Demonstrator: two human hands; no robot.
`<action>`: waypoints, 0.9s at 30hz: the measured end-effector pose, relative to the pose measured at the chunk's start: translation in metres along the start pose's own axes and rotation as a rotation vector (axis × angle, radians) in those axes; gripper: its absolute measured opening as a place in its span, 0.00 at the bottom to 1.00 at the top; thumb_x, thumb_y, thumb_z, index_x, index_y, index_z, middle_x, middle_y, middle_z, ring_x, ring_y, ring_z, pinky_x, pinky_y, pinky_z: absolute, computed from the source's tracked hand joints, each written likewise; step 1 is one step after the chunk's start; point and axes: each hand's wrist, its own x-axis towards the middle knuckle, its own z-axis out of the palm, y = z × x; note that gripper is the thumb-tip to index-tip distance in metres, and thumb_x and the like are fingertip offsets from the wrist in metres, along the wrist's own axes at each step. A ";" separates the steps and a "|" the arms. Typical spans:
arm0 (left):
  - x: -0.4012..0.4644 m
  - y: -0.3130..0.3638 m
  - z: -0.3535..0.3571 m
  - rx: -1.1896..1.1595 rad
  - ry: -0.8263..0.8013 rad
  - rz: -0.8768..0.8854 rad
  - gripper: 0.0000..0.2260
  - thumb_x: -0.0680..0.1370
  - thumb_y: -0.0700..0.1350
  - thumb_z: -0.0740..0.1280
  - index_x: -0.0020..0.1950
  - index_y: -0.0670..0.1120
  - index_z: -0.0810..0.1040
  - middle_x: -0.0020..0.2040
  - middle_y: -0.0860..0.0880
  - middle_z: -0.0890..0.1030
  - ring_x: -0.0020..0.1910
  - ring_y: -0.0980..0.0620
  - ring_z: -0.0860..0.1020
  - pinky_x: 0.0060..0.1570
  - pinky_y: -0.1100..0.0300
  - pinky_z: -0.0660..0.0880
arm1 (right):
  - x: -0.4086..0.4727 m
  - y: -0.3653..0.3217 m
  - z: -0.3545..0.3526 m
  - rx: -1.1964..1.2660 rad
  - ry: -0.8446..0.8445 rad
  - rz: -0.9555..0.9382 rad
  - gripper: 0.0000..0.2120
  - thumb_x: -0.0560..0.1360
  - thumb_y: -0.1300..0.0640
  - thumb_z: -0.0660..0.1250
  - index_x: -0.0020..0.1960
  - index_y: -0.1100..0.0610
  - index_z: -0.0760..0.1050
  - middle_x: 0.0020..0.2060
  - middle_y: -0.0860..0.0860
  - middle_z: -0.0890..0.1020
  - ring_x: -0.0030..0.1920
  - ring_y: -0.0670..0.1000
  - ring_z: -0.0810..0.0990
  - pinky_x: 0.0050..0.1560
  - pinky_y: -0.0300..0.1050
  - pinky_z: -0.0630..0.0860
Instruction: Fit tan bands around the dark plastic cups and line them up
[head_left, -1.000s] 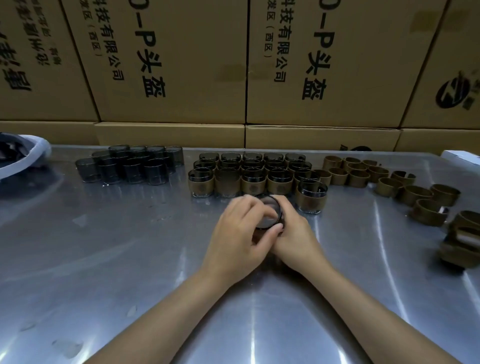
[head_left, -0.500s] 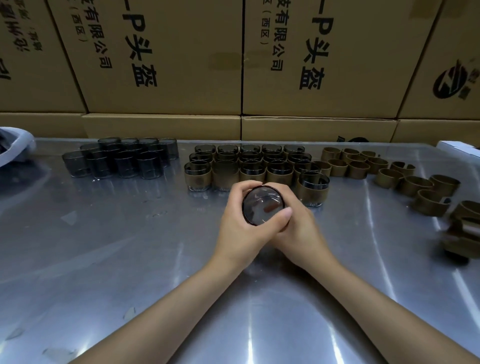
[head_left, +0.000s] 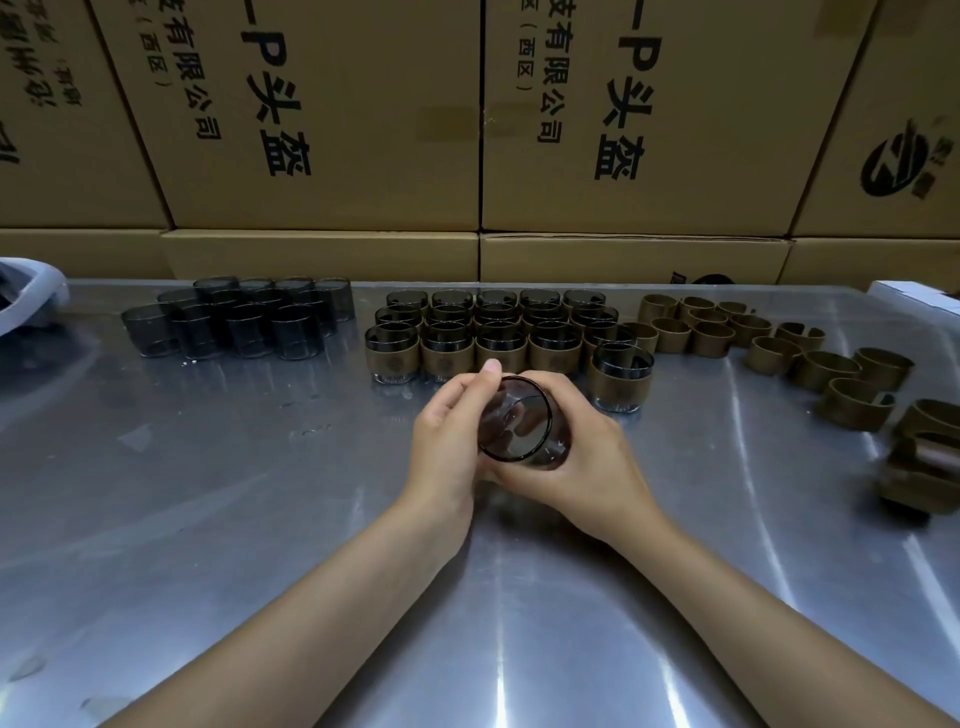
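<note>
Both hands, left (head_left: 448, 435) and right (head_left: 582, 457), curl their fingers round a smoky, see-through round cup (head_left: 522, 426), tilted above the shiny steel bench (head_left: 218, 509), just before banded cups (head_left: 498, 332); loose tan bands (head_left: 769, 343) lie right.

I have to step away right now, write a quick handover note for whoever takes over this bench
Left hand and right hand both grip one dark cup, tilted, above the table; whether its band is on is hidden.
Bare cups stand back left, banded cups in rows at centre, loose bands right.
Left: finish this cup, line it up, then band the bare ones.
</note>
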 end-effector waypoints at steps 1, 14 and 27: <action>0.001 0.001 -0.001 -0.010 -0.023 -0.022 0.09 0.78 0.51 0.67 0.48 0.46 0.82 0.46 0.43 0.83 0.44 0.47 0.82 0.34 0.59 0.76 | 0.001 0.000 0.000 0.047 0.005 0.008 0.29 0.65 0.49 0.78 0.62 0.42 0.72 0.53 0.36 0.80 0.55 0.42 0.80 0.53 0.46 0.79; 0.004 -0.004 -0.006 0.041 -0.364 0.044 0.22 0.71 0.42 0.71 0.65 0.44 0.75 0.62 0.45 0.81 0.62 0.50 0.79 0.63 0.59 0.74 | 0.007 0.009 -0.001 0.357 0.137 0.148 0.17 0.63 0.56 0.76 0.50 0.48 0.78 0.45 0.43 0.85 0.47 0.43 0.82 0.48 0.38 0.77; -0.004 -0.006 0.007 0.293 0.026 0.234 0.09 0.81 0.49 0.63 0.45 0.46 0.70 0.40 0.50 0.78 0.36 0.63 0.79 0.34 0.67 0.75 | -0.001 -0.001 0.000 -0.073 -0.040 0.038 0.29 0.63 0.41 0.73 0.62 0.39 0.68 0.52 0.38 0.80 0.54 0.43 0.80 0.50 0.51 0.79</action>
